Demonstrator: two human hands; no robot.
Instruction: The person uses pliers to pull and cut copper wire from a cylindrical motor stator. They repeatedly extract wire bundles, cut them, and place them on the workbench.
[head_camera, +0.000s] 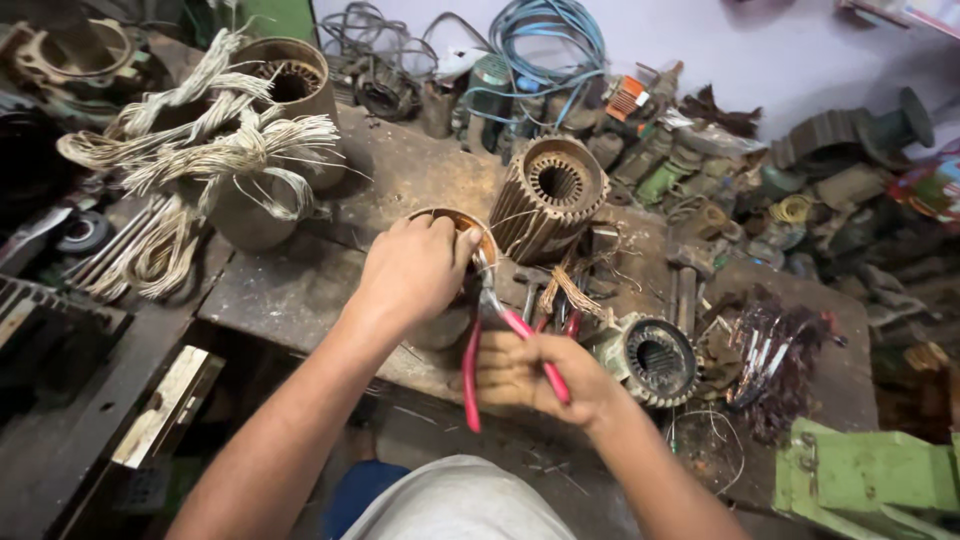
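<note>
My left hand (415, 268) grips the rim of a round metal motor stator (440, 222) standing on the dirty workbench (300, 290). My right hand (530, 375) holds red-handled pliers (500, 335), whose jaws reach up to the stator's rim beside my left thumb. Much of the stator is hidden under my left hand.
A finned stator (552, 195) stands just behind. Another stator (650, 358) lies to the right by a bunch of cut wire (775, 350). Bundles of pale winding wire (200, 150) drape over housings at left. Blue cables (545, 40) and scrap parts fill the back; a green vise (865, 480) sits at lower right.
</note>
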